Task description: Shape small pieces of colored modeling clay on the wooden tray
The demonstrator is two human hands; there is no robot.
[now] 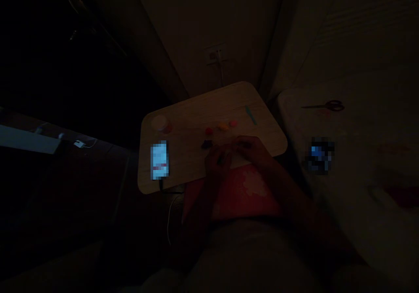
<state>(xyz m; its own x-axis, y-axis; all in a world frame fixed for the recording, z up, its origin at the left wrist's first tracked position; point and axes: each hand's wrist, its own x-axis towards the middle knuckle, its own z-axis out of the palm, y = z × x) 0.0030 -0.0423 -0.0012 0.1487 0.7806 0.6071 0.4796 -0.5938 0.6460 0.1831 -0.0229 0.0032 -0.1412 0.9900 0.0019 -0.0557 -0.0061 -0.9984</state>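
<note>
In the dim head view, my left hand (218, 160) and my right hand (252, 150) are close together over the near edge of a wooden table (190, 110). The fingers of both are curled inward. Whatever they hold, if anything, is too dark to make out. Just beyond the fingers lie small soft-looking lumps: a red lump (209, 131), an orange lump (223, 127) and a pink lump (233, 123). A dark lump (207, 144) sits beside my left hand. Farther back on the right is a flat teal tool (251, 115).
On the table's left side stand a lidded jar (162, 124) and a lit phone (159, 160) with a cable. Red fabric (225, 192) lies below my wrists. Scissors (324, 106) and a blurred-out object (319, 155) rest on the pale surface at right. A wall socket (215, 55) is behind.
</note>
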